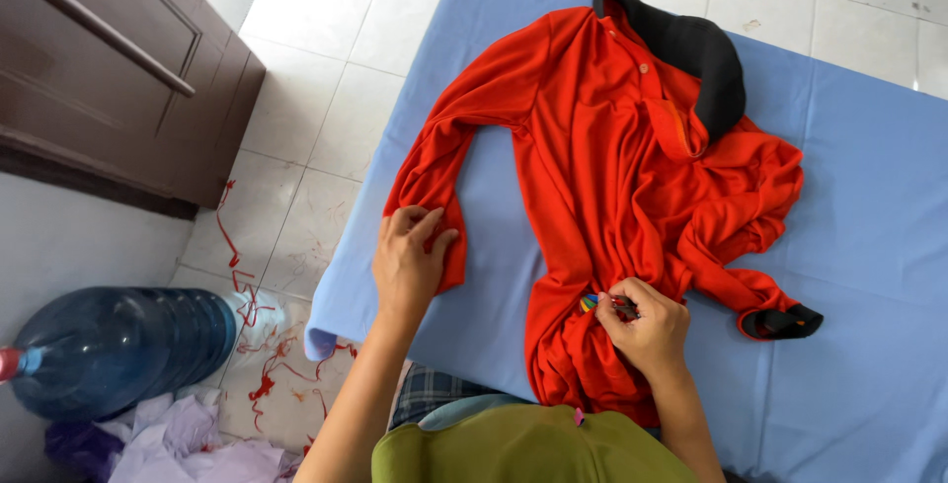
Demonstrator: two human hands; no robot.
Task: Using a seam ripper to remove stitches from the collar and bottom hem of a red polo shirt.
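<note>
Head view: we see red shirt (602, 197) spread on blue sheet (869, 197), unfolded, right side bunched. Left hand (410, 261) pinches sleeve cuff; right hand (647, 330) grips hem. Smoothing remains.

The scene is bright and evenly lit, with soft daylight that seems to come from the upper side of the frame. The white floor tiles (326, 58) are pale, almost washed out, with a mild sheen. Shadows are weak: only a thin soft one lies under the left hand (410, 261) and along the folds of the red shirt (602, 177). The blue sheet (859, 206) shows no glare. The dark wooden door (109, 58) keeps little detail. Focus is sharp in the centre; lines bend slightly near the edges.
</note>
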